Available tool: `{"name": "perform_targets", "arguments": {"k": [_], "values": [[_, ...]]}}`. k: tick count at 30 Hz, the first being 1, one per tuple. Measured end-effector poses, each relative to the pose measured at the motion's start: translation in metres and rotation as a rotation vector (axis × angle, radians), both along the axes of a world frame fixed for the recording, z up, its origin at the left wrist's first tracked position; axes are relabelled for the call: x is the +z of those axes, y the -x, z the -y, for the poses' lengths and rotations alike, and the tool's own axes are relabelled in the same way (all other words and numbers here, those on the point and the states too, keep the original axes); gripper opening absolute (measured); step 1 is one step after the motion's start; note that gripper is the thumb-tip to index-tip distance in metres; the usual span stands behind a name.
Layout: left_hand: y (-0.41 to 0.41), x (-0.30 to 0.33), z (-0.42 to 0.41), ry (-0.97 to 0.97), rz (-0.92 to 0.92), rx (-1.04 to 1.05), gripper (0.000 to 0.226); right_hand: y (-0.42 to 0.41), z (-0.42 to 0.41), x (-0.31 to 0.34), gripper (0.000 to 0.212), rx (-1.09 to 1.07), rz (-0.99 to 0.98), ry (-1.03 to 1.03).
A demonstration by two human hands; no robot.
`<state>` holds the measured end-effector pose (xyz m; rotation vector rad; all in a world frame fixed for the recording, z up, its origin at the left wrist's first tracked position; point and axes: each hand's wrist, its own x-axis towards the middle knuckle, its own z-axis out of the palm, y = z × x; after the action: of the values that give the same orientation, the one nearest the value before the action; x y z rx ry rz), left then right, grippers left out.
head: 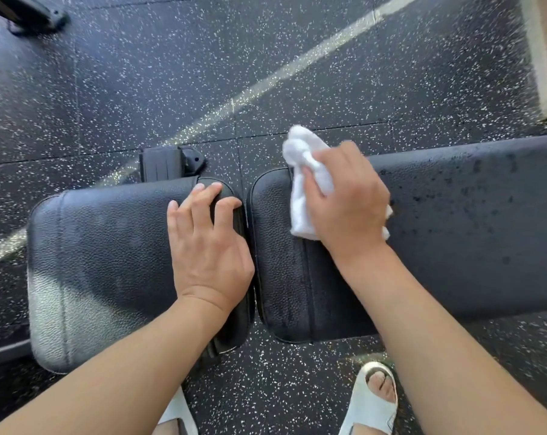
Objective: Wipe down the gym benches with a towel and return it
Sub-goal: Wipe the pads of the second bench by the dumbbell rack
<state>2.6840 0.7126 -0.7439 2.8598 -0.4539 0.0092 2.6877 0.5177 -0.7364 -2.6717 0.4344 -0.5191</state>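
Two pads on the bench (454, 221), split by a gap. I see left hand (211, 243) flat, fingers spread, at the seat pad's right edge; right hand (349, 202) grips the towel (303, 171) against the back pad's left end.

No readable text, label, brand, number or sign is showing anywhere in the view.
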Motion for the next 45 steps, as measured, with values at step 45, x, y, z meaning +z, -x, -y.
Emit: {"name": "perform_targets", "arguments": {"k": [45], "values": [[0.001,0.000,0.001,0.003,0.027,0.008,0.042,0.047,-0.036,0.006,0.011,0.065,0.003,-0.018]]}}
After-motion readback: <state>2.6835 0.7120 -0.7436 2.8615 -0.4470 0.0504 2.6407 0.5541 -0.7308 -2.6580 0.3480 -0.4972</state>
